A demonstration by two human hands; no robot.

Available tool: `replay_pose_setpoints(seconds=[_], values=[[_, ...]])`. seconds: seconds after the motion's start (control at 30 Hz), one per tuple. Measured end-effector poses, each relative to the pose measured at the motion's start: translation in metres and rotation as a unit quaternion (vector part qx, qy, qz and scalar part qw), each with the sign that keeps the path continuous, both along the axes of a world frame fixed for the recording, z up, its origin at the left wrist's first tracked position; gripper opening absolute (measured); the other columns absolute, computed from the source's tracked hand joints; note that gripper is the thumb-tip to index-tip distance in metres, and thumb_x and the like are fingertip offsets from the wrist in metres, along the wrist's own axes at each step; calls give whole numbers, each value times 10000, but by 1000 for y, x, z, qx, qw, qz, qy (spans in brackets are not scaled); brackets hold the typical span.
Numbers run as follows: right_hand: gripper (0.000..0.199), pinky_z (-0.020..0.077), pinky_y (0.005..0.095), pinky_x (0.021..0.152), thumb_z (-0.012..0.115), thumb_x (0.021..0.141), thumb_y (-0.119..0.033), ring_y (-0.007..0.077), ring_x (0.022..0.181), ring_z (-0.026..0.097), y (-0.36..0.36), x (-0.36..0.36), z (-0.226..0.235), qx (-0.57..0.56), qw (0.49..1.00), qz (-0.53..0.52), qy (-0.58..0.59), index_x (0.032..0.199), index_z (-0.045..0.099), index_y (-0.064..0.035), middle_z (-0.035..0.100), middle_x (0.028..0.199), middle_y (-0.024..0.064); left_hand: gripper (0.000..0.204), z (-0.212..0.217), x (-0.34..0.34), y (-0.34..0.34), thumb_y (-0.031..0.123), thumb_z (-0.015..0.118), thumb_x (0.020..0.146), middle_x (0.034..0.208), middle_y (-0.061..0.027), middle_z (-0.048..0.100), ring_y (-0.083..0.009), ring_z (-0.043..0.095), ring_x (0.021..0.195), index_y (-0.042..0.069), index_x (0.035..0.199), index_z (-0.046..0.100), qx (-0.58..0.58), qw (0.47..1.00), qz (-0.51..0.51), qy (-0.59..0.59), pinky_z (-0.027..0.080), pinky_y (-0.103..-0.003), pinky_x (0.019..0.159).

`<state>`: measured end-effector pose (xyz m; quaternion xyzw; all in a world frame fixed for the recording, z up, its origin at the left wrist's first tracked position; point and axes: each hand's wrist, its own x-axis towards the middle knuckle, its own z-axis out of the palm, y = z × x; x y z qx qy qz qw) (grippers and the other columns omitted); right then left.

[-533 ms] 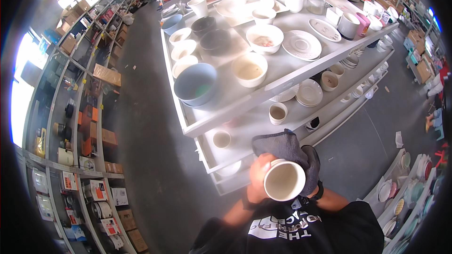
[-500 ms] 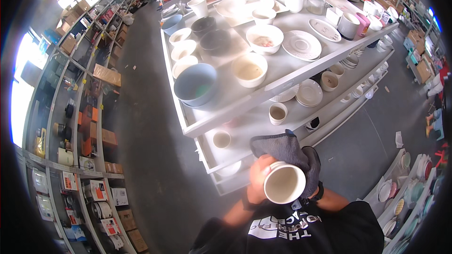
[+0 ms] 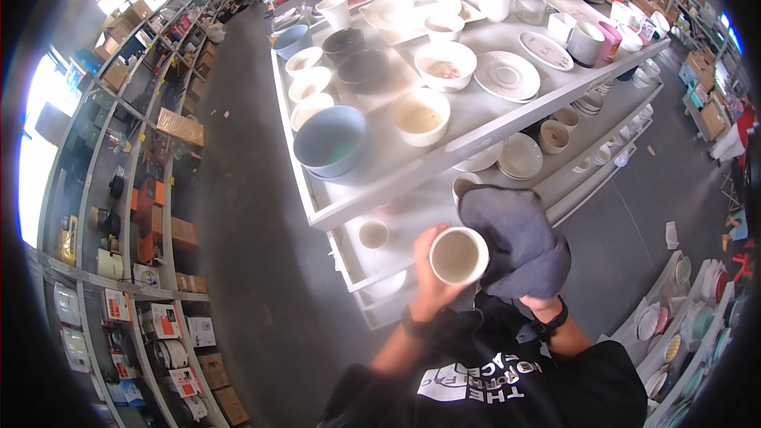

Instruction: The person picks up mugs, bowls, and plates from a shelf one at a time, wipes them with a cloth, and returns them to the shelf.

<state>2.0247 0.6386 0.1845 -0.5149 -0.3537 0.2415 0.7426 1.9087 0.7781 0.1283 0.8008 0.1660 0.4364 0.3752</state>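
The left hand is closed around the outer wall of a cream ceramic cup, tilted with its mouth toward the viewer. This side grip appears to steady the cup while leaving its rim and interior unobstructed. The right hand, apart from the left, bears a dark grey cloth; the cloth hides the fingers, so their closure cannot be told. Its draped spread probably keeps a broad face beside the cup.

Just beyond the cloth, a pale cup is partly covered from view. A second pale cup stands ahead-left of the left hand on the lower shelf. The raised front edge of the upper shelf stands between the hands and the blue-grey bowl, cream bowl and saucer. Farther ahead-right stands a glass jar. Well left of both hands, metal shelving holds boxes.
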Motion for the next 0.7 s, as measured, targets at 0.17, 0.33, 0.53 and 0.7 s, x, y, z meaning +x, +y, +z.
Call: replay_pose_setpoints(seconds=[0.17, 0.33, 0.53, 0.7], values=[[467, 393, 307, 966, 542, 858, -117, 214, 1124, 501, -9, 22, -2, 13, 1000, -27, 10, 1286, 414, 20, 532, 1234, 112, 752, -8, 7, 14, 229, 837, 637, 1156, -163, 472, -308, 490, 1062, -19, 1211, 419, -88, 993, 72, 3, 398, -391, 907], [496, 379, 295, 1002, 517, 894, -161, 198, 1179, 476, -41, 45, -43, -67, 990, -108, -69, 1339, 367, -1, 491, 1305, 111, 712, -31, 20, 26, 231, 828, 654, 1148, -177, 472, -323, 491, 1059, -25, 1189, 434, -134, 983, 113, 53, 403, -401, 902], [526, 384, 374, 1007, 388, 927, -296, 273, 1192, 468, -40, 56, -40, 178, 941, 18, 288, 1384, 309, -48, 438, 1352, 133, 725, -55, 34, 38, 259, 834, 639, 1150, -194, 470, -343, 486, 1045, -12, 1190, 448, -180, 969, 151, 69, 402, -423, 893], [553, 309, 405, 1057, 351, 916, -301, 299, 1252, 399, -30, 54, -25, 253, 917, 113, 287, 1408, 267, -62, 385, 1388, 145, 788, -74, 47, 47, 272, 854, 605, 1153, -195, 469, -332, 483, 1056, -22, 1202, 432, -167, 966, 193, 45, 401, -420, 897]])
